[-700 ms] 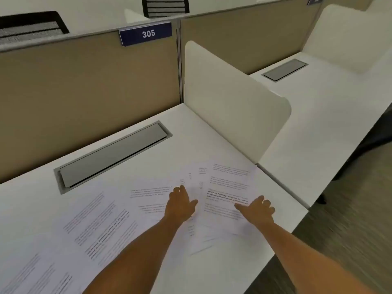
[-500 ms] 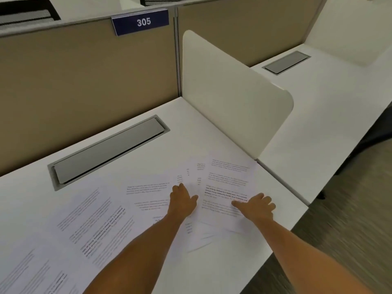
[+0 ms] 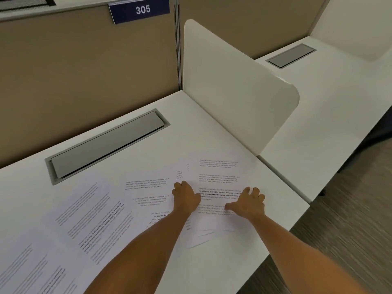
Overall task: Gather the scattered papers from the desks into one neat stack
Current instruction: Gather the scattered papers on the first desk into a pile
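**White papers spread over the desk**

White papers (image 3: pixel 89 225) lie spread across the desk (image 3: pixel 191 124), from the far left edge to near the divider (image 3: pixel 233 88). A grey lid (image 3: pixel 106 145) sits behind them, under a blue sign (image 3: pixel 140 10) that says 305. The left hand (image 3: pixel 185 198) lies flat on the sheets, fingers out, gripping nothing. Beside it, the right hand (image 3: pixel 247 203) presses on the top sheet (image 3: pixel 218 181); its fingertips look a bit curled, maybe at the sheet's edge. Another desk (image 3: pixel 328 102) lies past the divider.
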Demonstrator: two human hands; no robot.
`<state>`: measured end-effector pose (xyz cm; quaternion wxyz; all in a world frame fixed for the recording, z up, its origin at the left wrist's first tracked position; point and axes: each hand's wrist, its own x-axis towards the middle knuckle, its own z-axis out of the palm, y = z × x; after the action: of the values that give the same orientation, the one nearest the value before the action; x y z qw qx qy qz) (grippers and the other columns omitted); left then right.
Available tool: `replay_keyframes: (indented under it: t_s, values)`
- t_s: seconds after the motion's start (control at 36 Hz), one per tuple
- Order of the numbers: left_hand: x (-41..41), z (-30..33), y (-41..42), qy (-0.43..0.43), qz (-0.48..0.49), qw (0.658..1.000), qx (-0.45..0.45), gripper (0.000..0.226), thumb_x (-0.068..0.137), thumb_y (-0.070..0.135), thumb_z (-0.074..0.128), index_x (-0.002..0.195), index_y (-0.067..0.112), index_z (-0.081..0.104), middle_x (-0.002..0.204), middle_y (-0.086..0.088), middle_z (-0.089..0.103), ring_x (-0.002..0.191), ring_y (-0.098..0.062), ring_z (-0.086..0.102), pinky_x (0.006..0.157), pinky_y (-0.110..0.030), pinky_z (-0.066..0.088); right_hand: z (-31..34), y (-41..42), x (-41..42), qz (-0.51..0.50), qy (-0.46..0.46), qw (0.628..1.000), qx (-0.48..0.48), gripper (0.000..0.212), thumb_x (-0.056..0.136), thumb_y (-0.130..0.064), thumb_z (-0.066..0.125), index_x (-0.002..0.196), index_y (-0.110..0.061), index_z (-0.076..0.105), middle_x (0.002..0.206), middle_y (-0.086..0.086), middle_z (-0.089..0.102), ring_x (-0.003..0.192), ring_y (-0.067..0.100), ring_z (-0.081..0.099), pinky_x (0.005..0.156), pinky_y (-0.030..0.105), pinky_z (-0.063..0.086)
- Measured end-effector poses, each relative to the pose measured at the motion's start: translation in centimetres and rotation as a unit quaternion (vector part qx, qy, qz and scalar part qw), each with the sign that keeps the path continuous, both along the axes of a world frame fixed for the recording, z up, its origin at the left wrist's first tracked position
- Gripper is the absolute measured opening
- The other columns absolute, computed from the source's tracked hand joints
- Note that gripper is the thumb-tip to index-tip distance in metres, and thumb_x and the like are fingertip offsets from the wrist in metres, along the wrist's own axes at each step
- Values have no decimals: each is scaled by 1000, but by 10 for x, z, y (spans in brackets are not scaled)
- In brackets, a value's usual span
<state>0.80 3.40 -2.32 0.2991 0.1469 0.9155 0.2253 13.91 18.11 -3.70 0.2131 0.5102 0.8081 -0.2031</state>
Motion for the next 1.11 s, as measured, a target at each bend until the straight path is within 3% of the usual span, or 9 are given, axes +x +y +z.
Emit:
replay_keyframes:
  t_s: [0.19,0.31,0.42,0.53,0.64,0.75,0.83,0.97,1.11]
  values:
    - [-3,1,7,-19,35,999,6,57,89,28,67,130,-2,41,132,-21,41,120,-37,50,101,-40,45,-1,-6,-11,-6,11,1000,-14,121,66,-56,79,153,-5,13,151,19,19,136,46,25,109,48,38]
    - [-4,1,10,-39,58,997,19,57,88,28,69,129,-1,41,131,-21,41,115,-37,56,96,-40,52,-2,-12,-20,-22,29,999,-26,128,67,-46,85,155,-6,2,152,20,17,136,47,25,110,50,37]
    - [-5,-1,13,-50,73,996,20,59,86,26,70,130,-1,40,131,-22,45,118,-36,53,101,-40,49,-1,-13,-25,-63,39,996,-41,127,66,-40,87,154,-9,2,150,19,18,134,45,31,108,50,40]
    - [-7,-3,12,-77,94,992,30,65,82,25,73,131,-2,40,132,-22,49,121,-36,53,104,-45,48,3,-12,-27,-101,72,990,-60,109,67,-30,87,147,-7,16,140,18,28,126,40,42,103,45,44]
    - [-5,-5,11,-102,121,986,47,69,81,25,75,134,-1,39,133,-21,51,122,-37,54,102,-48,50,8,-12,-28,-147,128,974,-115,99,72,-20,87,144,-6,22,139,21,30,127,44,46,106,49,47]
    - [-1,-8,11,-106,125,981,105,63,83,18,73,134,-1,42,132,-20,54,119,-34,57,101,-42,50,10,-13,-27,-180,198,950,-164,85,74,-10,85,139,-3,31,137,22,49,125,40,52,106,51,47]
    - [1,-8,9,-104,121,978,138,58,88,15,67,138,2,40,133,-17,56,119,-31,58,91,-30,47,9,-17,-24,-207,236,930,-194,74,76,-10,82,135,-4,38,131,18,57,122,36,56,104,49,50]
    - [1,-2,4,-119,105,975,154,36,92,13,58,125,5,44,122,-16,60,101,-25,59,89,-38,54,4,-19,-19,-247,290,900,-209,57,77,-6,77,128,-4,52,123,16,64,110,34,63,92,40,55]
    - [-4,1,-4,-116,100,970,186,32,90,4,59,121,6,50,118,-14,62,96,-21,58,85,-35,54,7,-16,-14,-254,323,887,-212,40,80,0,69,117,-5,56,110,12,66,100,30,65,86,41,57]
